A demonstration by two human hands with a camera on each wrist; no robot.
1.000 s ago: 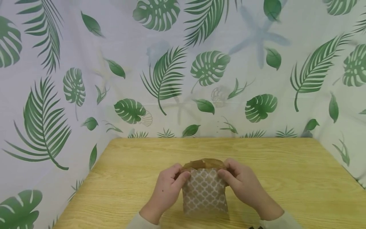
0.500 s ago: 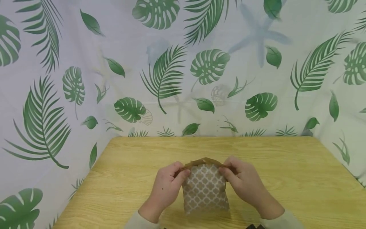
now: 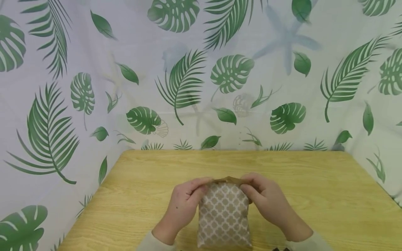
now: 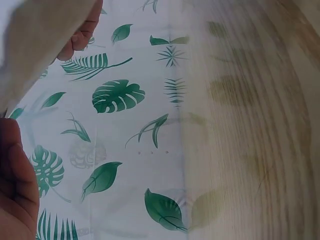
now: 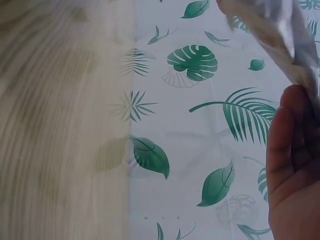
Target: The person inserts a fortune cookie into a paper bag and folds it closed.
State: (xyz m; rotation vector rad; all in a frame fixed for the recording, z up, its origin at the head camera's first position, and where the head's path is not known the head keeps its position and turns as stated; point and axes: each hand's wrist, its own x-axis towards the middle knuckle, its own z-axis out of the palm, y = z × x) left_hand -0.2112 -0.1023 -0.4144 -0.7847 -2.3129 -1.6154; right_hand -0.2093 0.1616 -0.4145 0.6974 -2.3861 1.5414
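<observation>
A tan paper bag (image 3: pixel 224 216) with a white lattice pattern hangs between both hands at the front of the table in the head view. Its plain brown top edge (image 3: pixel 230 179) is pressed nearly flat. My left hand (image 3: pixel 183 205) pinches the top left corner, thumb in front and fingers behind. At the top right corner my right hand (image 3: pixel 271 200) pinches the edge likewise. The left wrist view has the left hand (image 4: pixel 20 185) beside the blurred bag (image 4: pixel 42 45); the right wrist view has the right hand (image 5: pixel 295 170) under the bag's crumpled side (image 5: pixel 280 35). The bag's inside is hidden.
A light wood-grain table (image 3: pixel 150 174) lies beneath the hands. White cloth (image 3: pixel 194 38) printed with green leaves rises behind the table and along both sides.
The bag's mouth has gone from gaping to nearly flat. My left fingers have slid inward along the top edge. The bag's patterned front has swung lower and shows more fully.
</observation>
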